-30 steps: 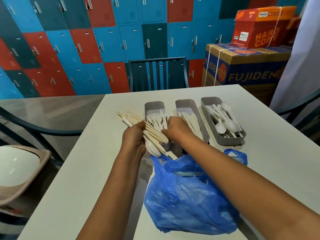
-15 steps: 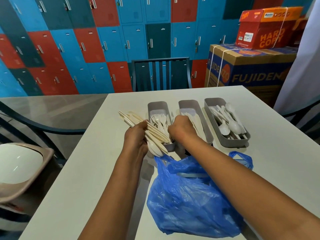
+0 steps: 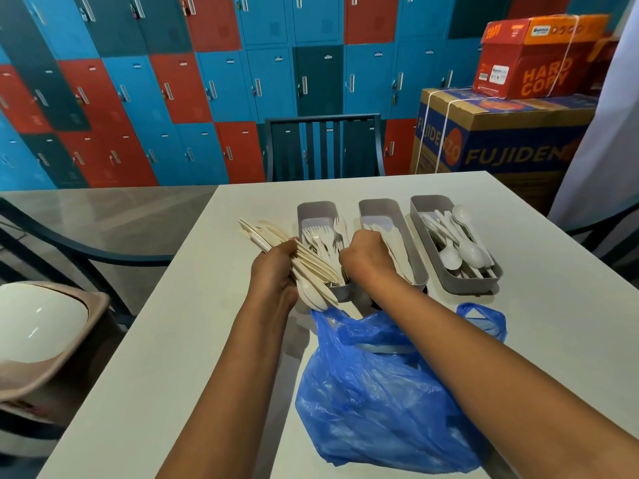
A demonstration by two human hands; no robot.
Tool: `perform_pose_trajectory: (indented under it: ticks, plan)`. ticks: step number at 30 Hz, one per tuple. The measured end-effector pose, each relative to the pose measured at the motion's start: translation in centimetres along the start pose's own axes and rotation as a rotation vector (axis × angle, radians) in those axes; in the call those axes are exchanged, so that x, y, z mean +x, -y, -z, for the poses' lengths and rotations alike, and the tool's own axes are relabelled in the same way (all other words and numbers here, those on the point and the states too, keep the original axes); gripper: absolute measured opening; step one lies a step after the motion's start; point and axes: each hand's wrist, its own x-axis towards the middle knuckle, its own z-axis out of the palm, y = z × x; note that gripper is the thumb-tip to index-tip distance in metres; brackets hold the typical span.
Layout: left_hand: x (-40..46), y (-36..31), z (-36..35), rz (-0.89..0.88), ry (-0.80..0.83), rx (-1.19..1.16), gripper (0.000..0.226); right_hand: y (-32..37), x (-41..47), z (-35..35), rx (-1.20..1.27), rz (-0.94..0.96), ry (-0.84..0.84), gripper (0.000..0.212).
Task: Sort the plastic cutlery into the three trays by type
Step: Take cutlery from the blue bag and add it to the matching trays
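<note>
Three grey trays stand side by side on the white table (image 3: 193,340). The left tray (image 3: 316,210) holds forks, the middle tray (image 3: 378,209) holds knives, and the right tray (image 3: 484,278) holds spoons. My left hand (image 3: 276,271) grips a mixed bundle of cream plastic cutlery (image 3: 262,233) beside the left tray, with the spoon bowls pointing down toward me. My right hand (image 3: 366,257) hovers over the gap between the left and middle trays. Its fingers are curled and seem to pinch a knife at the middle tray's edge, but the fingertips are hidden.
A crumpled blue plastic bag (image 3: 377,402) lies on the table just in front of the trays, under my right forearm. A dark chair (image 3: 325,146) stands behind the table. Stacked cardboard boxes (image 3: 511,146) sit at the back right. A bin with a white lid (image 3: 38,323) stands at the left.
My right hand has drawn away from the bundle and shifted slightly right toward the middle tray. My left hand keeps its grip on the bundle in about the same place.
</note>
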Motion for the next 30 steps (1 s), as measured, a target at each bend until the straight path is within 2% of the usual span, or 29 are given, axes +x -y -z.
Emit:
perform_pose_trajectory:
  ticks: [2,5,12,22,26,28,30]
  plan:
    - [0.0,0.0,0.1,0.003,0.001,0.004,0.033,0.0,0.0,0.0,-0.014,0.002,0.014,0.009]
    - [0.0,0.0,0.1,0.007,0.001,0.01,0.033,0.0,0.0,-0.1,-0.052,0.002,0.046,0.021]
    - [-0.1,0.0,0.0,0.01,0.006,0.011,0.033,0.0,-0.6,-0.1,-0.111,0.051,0.043,0.007]
    - [0.0,0.5,-0.2,0.007,0.014,0.007,0.033,-0.1,-1.5,-0.2,-0.18,0.104,0.063,0.012]
    - [0.0,0.6,-0.2,0.016,0.032,0.019,0.033,-0.6,-1.6,0.2,-0.087,0.082,0.021,0.022]
    - [0.1,0.7,-0.2,0.017,0.037,0.024,0.034,-0.9,-1.8,0.6,0.058,0.113,-0.019,0.033]
    - [0.1,0.8,-0.2,0.014,0.04,0.025,0.034,-0.8,-2.1,1.3,0.276,0.144,0.035,0.042]
